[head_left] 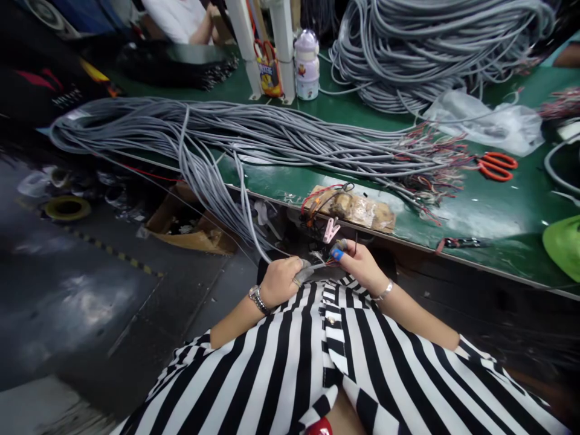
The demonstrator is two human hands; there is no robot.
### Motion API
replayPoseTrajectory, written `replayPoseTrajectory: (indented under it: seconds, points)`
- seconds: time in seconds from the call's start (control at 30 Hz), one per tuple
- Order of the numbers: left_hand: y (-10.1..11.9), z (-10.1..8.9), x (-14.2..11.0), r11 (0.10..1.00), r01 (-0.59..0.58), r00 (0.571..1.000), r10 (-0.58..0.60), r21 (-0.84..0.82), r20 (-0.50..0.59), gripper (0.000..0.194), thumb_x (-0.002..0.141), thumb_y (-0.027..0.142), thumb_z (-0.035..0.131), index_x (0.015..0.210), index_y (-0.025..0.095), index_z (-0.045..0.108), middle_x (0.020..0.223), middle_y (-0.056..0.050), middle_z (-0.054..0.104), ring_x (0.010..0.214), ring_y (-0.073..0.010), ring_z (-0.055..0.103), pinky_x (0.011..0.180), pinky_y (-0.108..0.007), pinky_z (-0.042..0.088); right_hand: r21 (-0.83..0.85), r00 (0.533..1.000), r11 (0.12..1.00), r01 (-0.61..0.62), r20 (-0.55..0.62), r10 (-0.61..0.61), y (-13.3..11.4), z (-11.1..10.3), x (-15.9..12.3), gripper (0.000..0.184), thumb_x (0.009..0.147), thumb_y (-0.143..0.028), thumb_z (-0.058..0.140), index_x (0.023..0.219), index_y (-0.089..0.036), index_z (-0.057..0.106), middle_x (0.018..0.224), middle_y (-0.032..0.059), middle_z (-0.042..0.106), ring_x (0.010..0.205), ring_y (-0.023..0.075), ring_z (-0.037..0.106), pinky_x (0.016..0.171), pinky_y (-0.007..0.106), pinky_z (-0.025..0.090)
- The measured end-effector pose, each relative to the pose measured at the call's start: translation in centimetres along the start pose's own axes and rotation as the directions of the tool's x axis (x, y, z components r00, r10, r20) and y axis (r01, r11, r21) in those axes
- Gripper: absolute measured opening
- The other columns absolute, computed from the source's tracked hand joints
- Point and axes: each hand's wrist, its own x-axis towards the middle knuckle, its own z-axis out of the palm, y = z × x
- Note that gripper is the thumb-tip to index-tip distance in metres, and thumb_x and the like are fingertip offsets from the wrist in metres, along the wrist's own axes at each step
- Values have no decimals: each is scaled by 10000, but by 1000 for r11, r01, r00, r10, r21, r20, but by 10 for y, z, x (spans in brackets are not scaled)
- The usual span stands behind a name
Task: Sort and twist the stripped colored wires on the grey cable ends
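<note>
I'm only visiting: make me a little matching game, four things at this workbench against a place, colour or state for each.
1. Left hand
2. Right hand
3. Scissors
4. Clothes peg

A. Blue wrap on one digit
B. Pink
C. Holding grey cable, watch at wrist
D. Orange handles, on green table

Pairs: 1-C, 2-A, 3-D, 4-B

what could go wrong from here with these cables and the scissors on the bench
The thin wires at the right hand look fine, so a hard tug could break one.

The left hand holds a grey cable, and hanging cables droop over the bench edge; their weight might drag others off.

The orange-handled scissors lie against loose wire ends, which could snag if lifted carelessly.
</note>
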Motion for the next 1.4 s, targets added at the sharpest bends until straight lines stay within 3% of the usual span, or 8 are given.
replayPoseTrajectory:
  seconds: [0.2,0.83,1.07,1.13,1.3,1.4]
  points:
    - [0,3,1,997,80,996,-81,-17,-44,305,960,333,430,833,151,639,712,-45,648,653,-149,598,612,-255,425,-26,999,999,-21,-36,20,0,-2,-4,328,733,-473,691,770,-175,558,619,8,655,399,58,377,395,208,266]
    - [2,6,6,963,240,971,-240,-126,9,196,922,295,490,960,178,643,854,-54,709,801,-182,670,725,-283,498,203,996,975,-84,-22,91,5,-6,-10,297,628,-335,796,765,-176,585,617,10,682,393,46,347,383,193,235]
    - [2,7,10,948,271,962,-271,-164,25,183,881,340,580,965,184,623,882,-39,709,827,-183,675,751,-288,520,249,996,965,-87,1,89,9,-7,-12,303,660,-385,775,772,-175,587,617,12,675,389,41,335,372,189,212]
    - [5,7,11,944,271,961,-275,-189,2,167,898,324,553,954,186,627,886,-41,710,838,-177,675,764,-282,522,224,998,972,-66,12,65,8,-6,-15,301,667,-384,776,778,-180,585,623,10,673,398,44,358,379,188,244]
    - [8,5,14,899,300,953,-300,-320,48,169,906,246,518,1001,195,648,917,-39,725,850,-170,681,789,-276,521,44,997,999,30,74,-34,-6,5,-24,303,631,-374,811,762,-193,606,661,14,652,556,124,567,526,252,459]
    - [5,5,13,869,288,953,-302,-402,30,175,914,261,515,990,191,656,907,-36,721,819,-158,670,766,-266,515,-30,991,995,91,97,-88,-12,11,-25,302,671,-434,778,777,-201,616,699,32,658,615,159,604,589,299,503]
